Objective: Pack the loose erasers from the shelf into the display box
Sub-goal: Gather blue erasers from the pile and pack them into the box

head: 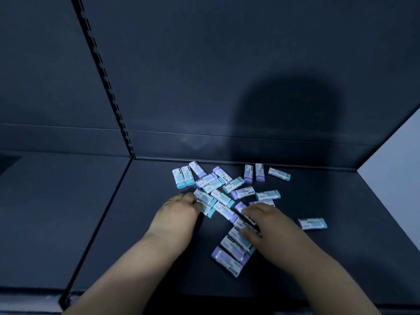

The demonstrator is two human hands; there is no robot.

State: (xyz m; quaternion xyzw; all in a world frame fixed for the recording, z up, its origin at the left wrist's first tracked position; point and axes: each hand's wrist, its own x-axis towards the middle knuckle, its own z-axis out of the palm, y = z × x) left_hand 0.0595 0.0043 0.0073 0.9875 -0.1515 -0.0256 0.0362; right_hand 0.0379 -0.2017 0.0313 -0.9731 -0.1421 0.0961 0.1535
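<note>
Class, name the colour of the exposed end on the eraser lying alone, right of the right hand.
Teal eraser, head view.

Lying scattered flat on the dark shelf (295, 258): loose erasers (223, 196), small oblong blocks in white printed sleeves, ends showing teal or lilac. Spreading mostly beyond the fingertips of both hands, toward the shelf's back edge, pointing every which way, several overlapping. Touching the left hand (179, 210): a teal-ended eraser (205, 197) at the fingertips. Sitting under and against the right hand (264, 226): a few more, with three side by side just on its thumb side, the nearest one lilac (227, 261). Lying alone, apart, off to the right hand's outer side: one teal eraser (312, 223).
</note>
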